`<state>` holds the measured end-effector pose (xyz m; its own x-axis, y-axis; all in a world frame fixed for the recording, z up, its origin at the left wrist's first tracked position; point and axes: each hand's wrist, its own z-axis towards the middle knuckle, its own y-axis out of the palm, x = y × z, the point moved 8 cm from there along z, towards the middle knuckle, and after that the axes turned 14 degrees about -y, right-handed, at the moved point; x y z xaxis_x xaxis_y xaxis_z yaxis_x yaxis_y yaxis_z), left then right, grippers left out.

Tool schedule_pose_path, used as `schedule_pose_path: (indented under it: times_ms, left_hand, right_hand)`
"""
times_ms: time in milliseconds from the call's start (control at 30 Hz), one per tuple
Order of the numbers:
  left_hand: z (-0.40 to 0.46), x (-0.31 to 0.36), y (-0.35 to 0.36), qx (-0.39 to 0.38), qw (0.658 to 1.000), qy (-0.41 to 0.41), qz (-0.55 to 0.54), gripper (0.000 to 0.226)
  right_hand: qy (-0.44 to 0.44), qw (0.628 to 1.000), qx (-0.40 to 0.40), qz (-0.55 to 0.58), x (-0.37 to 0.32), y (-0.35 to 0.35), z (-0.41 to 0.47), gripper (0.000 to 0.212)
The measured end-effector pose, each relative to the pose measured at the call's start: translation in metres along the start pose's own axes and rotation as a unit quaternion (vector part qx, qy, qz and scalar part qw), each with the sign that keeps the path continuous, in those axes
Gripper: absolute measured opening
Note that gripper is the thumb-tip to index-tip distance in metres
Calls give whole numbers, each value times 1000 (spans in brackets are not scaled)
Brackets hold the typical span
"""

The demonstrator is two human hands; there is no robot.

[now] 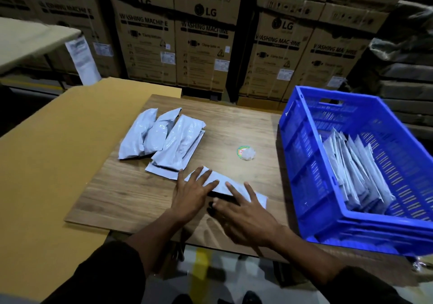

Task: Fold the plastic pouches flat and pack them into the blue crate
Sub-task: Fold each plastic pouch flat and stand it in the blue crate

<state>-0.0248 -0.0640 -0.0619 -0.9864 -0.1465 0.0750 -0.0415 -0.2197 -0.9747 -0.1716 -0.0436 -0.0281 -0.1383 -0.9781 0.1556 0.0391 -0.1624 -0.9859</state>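
A pale grey plastic pouch [222, 184] lies flat on the wooden table [131, 196] near its front edge. My left hand [193, 192] presses on the pouch's left end with straight, spread fingers. My right hand [246, 212] lies flat over its right part, fingers stretched out. Further back on the left sits a loose pile of several grey pouches [164, 137], some puffy. The blue crate [311, 174] stands at the right end of the table, with several flattened pouches [356, 170] standing on edge inside it.
A small round sticker with a crumpled clear scrap [244, 153] lies mid-table. A large sheet of brown cardboard [58, 144] covers the left side. Stacked washing machine cartons [203, 46] form a wall behind the table. The floor shows below the table's front edge.
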Motion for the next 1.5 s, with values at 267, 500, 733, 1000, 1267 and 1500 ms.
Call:
schedule_pose_path:
  times_ms: [267, 500, 733, 1000, 1267, 1500]
  left_hand:
    - [21, 8, -17, -36, 995, 32, -86, 62]
    - [29, 16, -27, 46, 981, 137, -130, 44]
    - [19, 9, -46, 128, 986, -18, -103, 67]
    - [1, 44, 34, -79, 988, -102, -87, 67]
    - [20, 104, 48, -114, 992, -27, -44, 64]
    - [41, 144, 54, -137, 990, 1, -34, 67]
  right_hand:
    - [4, 998, -56, 9, 32, -25, 25, 47]
    - [-30, 986, -162, 41, 48, -38, 33, 37]
    - [32, 982, -144, 114, 64, -36, 22, 39]
    - [156, 973, 81, 151, 136, -100, -19, 39]
    - [246, 937, 215, 122, 197, -204, -79, 38]
    - [311, 925, 179, 123, 248, -239, -144, 42]
